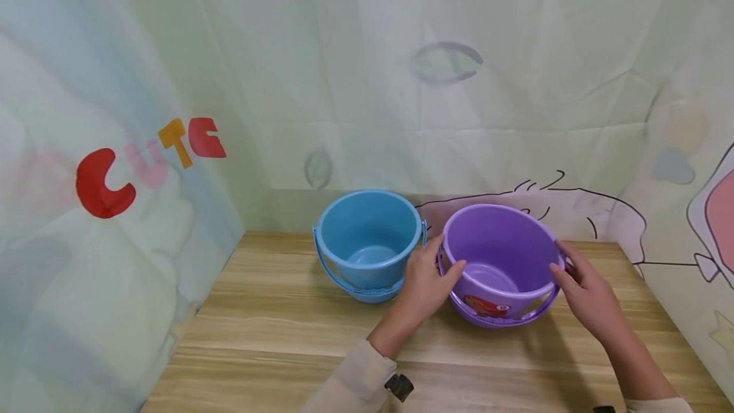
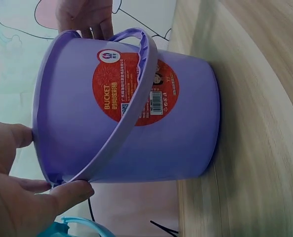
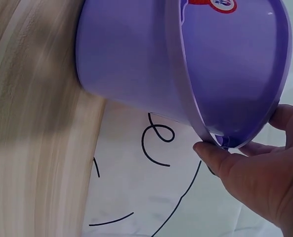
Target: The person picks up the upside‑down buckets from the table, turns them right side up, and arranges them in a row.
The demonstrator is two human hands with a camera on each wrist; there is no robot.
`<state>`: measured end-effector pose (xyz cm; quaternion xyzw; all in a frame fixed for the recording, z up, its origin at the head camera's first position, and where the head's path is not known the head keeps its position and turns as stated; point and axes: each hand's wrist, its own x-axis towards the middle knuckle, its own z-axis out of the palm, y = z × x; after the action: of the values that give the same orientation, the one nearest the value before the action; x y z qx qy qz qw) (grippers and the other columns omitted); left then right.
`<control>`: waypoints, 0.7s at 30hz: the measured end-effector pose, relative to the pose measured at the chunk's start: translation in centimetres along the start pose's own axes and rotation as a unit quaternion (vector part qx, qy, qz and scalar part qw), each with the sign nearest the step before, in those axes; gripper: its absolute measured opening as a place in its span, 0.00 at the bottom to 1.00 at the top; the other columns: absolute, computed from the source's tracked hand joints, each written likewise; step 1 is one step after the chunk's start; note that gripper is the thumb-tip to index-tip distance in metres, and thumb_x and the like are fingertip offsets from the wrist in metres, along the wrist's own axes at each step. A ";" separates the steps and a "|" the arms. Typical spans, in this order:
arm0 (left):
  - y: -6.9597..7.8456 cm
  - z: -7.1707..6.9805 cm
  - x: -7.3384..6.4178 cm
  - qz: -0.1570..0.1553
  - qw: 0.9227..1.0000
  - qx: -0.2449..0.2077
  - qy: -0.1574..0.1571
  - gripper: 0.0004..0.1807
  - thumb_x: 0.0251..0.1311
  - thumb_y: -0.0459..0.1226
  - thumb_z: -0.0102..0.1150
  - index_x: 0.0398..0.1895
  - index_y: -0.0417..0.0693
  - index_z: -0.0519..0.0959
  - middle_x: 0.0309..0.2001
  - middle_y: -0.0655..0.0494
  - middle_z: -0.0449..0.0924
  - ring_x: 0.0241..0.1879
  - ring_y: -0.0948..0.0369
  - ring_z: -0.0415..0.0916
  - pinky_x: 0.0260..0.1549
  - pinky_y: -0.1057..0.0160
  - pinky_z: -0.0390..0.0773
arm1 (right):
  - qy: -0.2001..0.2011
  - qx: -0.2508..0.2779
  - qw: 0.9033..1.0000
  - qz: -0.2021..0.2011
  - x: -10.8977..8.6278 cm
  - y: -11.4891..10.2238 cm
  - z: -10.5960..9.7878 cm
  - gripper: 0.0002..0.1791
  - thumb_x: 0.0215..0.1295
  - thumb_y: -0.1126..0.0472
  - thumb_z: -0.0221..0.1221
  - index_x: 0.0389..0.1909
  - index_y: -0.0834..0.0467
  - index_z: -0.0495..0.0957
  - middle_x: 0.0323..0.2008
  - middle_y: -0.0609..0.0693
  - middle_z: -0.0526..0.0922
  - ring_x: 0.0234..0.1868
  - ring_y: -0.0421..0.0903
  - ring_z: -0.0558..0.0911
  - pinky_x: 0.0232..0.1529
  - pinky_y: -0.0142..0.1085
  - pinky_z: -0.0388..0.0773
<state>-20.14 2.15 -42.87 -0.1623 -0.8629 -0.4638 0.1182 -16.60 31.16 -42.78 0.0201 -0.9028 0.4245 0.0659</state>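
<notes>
A purple bucket with a round red label is upright at the right of the table, its handle hanging down in front. My left hand grips the bucket's left rim, thumb over the edge. On the opposite side my right hand pinches the rim near the handle's pivot, as the right wrist view also shows. Just left of my left hand stands a light blue bucket, upright, its handle lowered to the front. The inside of both buckets shows nothing in them.
The wooden table reaches back to a printed cloth backdrop with cartoon drawings. More cloth hangs along the left and right sides. A dark strap piece sits at my left sleeve cuff.
</notes>
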 end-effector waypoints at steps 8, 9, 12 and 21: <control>0.1 0.2 0.4 0.003 1.000 -0.020 0.005 0.33 0.66 0.41 0.65 0.72 0.39 0.71 0.68 0.45 0.77 0.68 0.51 0.75 0.65 0.55 0.77 | -0.009 -0.002 1.000 0.023 0.1 -0.1 0.0 0.38 0.81 0.46 0.49 0.83 0.57 0.49 0.72 0.76 0.63 0.69 0.74 0.69 0.57 0.39 0.82; 0.1 0.2 0.5 0.002 1.000 -0.023 0.006 0.33 0.67 0.40 0.65 0.73 0.39 0.70 0.69 0.44 0.76 0.68 0.51 0.75 0.65 0.55 0.77 | -0.010 -0.004 1.000 0.026 0.1 -0.2 0.0 0.39 0.81 0.46 0.49 0.83 0.57 0.48 0.72 0.76 0.62 0.69 0.74 0.68 0.59 0.48 0.80; 0.0 0.4 0.7 -0.001 1.000 -0.030 0.008 0.33 0.67 0.40 0.65 0.74 0.39 0.70 0.70 0.44 0.75 0.69 0.52 0.74 0.66 0.55 0.76 | -0.009 -0.001 1.000 0.030 0.3 -0.2 0.2 0.40 0.81 0.45 0.49 0.83 0.57 0.48 0.74 0.75 0.59 0.70 0.75 0.67 0.62 0.64 0.72; -0.4 1.0 1.1 -0.003 0.999 -0.034 0.033 0.32 0.69 0.39 0.64 0.73 0.36 0.70 0.71 0.40 0.73 0.72 0.49 0.70 0.70 0.53 0.71 | -0.003 0.010 0.999 0.030 1.0 -0.3 0.5 0.40 0.81 0.45 0.49 0.83 0.58 0.47 0.75 0.75 0.57 0.70 0.76 0.66 0.62 0.64 0.72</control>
<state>-21.36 2.96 -43.37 -0.1484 -0.8425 -0.4986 0.1402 -17.66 30.60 -42.71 -0.0054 -0.8988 0.4354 0.0502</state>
